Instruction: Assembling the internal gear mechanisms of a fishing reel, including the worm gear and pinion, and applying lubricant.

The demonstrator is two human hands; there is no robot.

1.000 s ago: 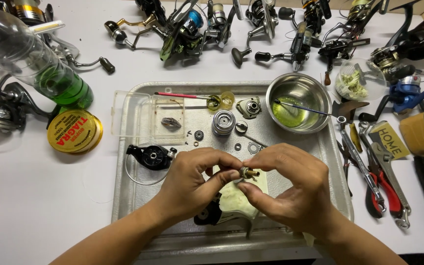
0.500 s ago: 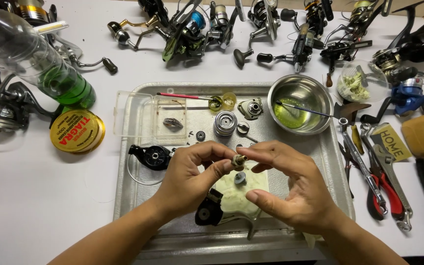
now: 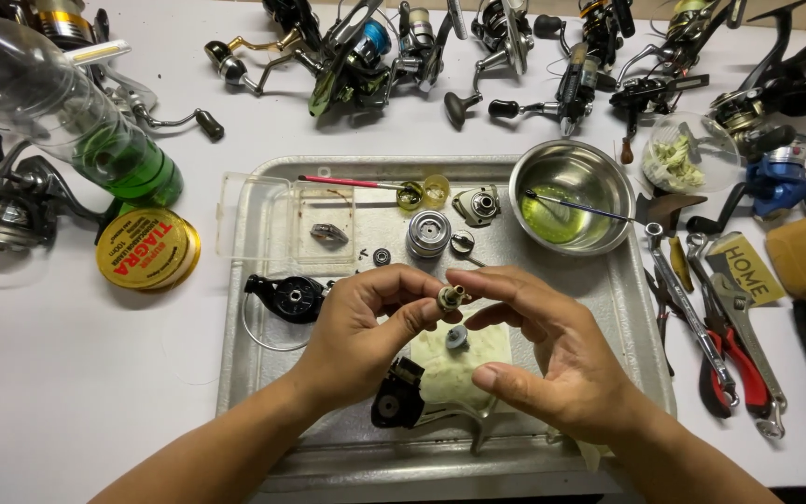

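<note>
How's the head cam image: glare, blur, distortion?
Head view: even overhead light, soft shadows; glare on the steel bowl and metal tray; both hands, left hand and right hand, sharp around the small brass part; wide-angle bending at the edges.

A tray [image 3: 263, 373] sits mid-table. On it, a bowl [image 3: 573, 196] at two o'clock, a spool [image 3: 428, 232] at twelve, a clear box [image 3: 284, 222] at ten (overhanging the rim). Reels [image 3: 366, 56] line the table at twelve; wrenches [image 3: 711, 308] lie at three; a bottle [image 3: 67, 121] at ten.
</note>
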